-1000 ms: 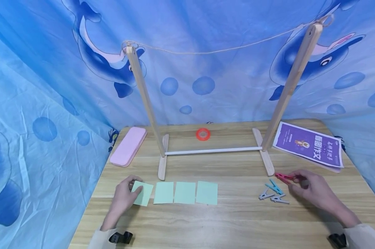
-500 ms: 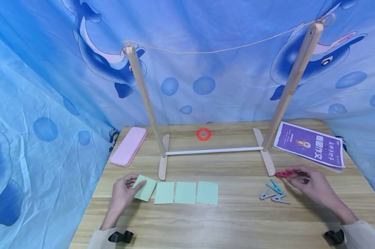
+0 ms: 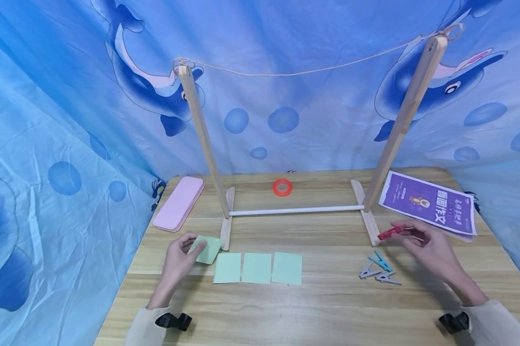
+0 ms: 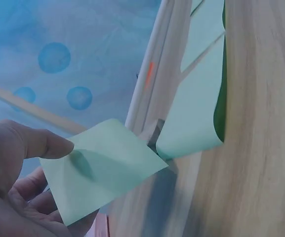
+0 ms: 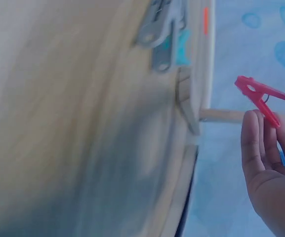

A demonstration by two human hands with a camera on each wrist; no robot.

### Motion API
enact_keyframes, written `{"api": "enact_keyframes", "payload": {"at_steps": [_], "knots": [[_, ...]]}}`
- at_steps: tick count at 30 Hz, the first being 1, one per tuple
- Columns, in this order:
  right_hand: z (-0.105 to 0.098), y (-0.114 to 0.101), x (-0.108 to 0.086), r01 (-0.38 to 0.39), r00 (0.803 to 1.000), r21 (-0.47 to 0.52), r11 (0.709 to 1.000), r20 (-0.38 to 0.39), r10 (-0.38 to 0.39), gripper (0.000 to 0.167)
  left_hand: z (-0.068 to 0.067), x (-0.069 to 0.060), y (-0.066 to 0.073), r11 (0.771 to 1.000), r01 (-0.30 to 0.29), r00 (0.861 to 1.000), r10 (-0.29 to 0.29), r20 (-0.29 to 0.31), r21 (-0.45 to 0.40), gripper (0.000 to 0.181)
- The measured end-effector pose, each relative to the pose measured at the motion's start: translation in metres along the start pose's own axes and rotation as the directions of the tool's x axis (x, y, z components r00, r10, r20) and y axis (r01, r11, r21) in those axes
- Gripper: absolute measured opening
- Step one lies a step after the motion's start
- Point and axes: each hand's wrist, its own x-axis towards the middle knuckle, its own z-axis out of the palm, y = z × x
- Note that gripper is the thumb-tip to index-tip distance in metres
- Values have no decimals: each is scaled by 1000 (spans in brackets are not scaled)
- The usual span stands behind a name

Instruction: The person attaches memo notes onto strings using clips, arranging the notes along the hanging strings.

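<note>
My left hand (image 3: 179, 262) pinches a pale green square of paper (image 4: 105, 168) between thumb and fingers, raised above the table. In the head view, three more green paper squares (image 3: 257, 268) lie in a row just to its right. A red clothespin (image 5: 258, 94) is held by its handle ends between the thumb and fingers of my right hand (image 3: 430, 247), near the foot of the stand's right post. Below that hand lie a teal clothespin (image 3: 380, 262) and two grey clothespins (image 3: 387, 278), close together on the wood.
A wooden stand (image 3: 205, 149) with a string (image 3: 285, 75) tied between its post tops rises at the back. Behind its white crossbar (image 3: 294, 210) lies a red tape roll (image 3: 282, 187). A pink case (image 3: 179, 204) is at left, a purple booklet (image 3: 428, 202) at right.
My left hand has lifted its paper off the table, up and rightward. The right hand has raised the red clothespin slightly away from the other clothespins.
</note>
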Motion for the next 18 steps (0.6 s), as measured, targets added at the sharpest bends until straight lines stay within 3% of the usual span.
{"api": "enact_keyframes", "payload": {"at_steps": [6,11,18], "knots": [[3,-15,10,27,1000,119,992,-5,-26,37,4,6,8,998,-25,1000,25,4,-63,27],[7,-33,21,21,1000,152,988,14,-24,36,7,11,16,988,-21,1000,22,9,-154,31],[14,-61,38,147,988,140,979,31,-153,28,17,15,30,970,-19,1000,24,18,-244,32]]}}
